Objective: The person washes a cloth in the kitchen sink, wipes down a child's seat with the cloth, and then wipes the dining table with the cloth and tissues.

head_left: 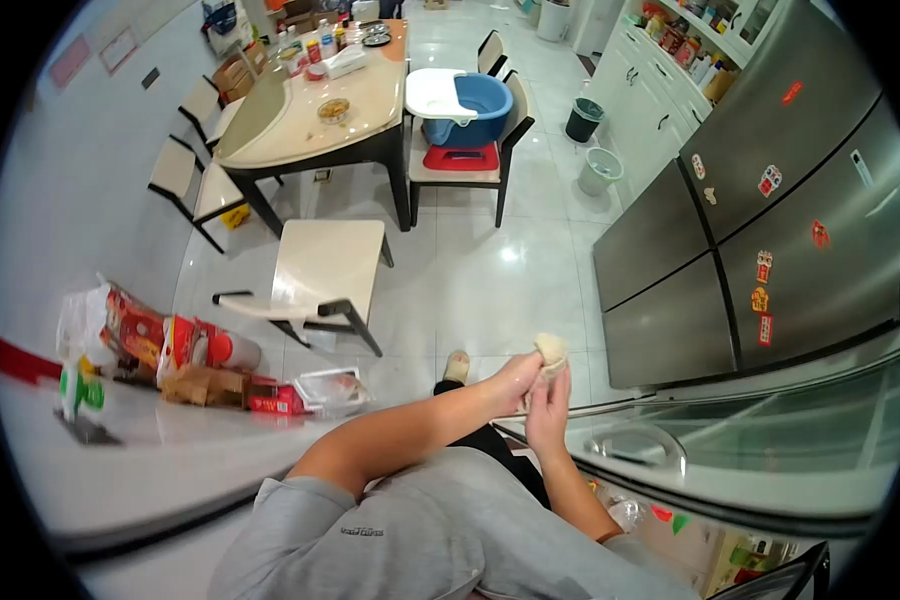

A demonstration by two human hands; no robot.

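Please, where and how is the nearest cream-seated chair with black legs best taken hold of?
Probably by the upper edge of its cream-and-black backrest, coming from the wearer's side, where the backrest stands; the broad flat seat gives less to wrap. The left hand and right hand are at a pale cream rounded piece, so free one first.

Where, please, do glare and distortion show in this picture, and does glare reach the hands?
Head view: glare spots the floor, clear of the left hand and right hand; head view again: the fridge leans, and black curved edges frame everything.
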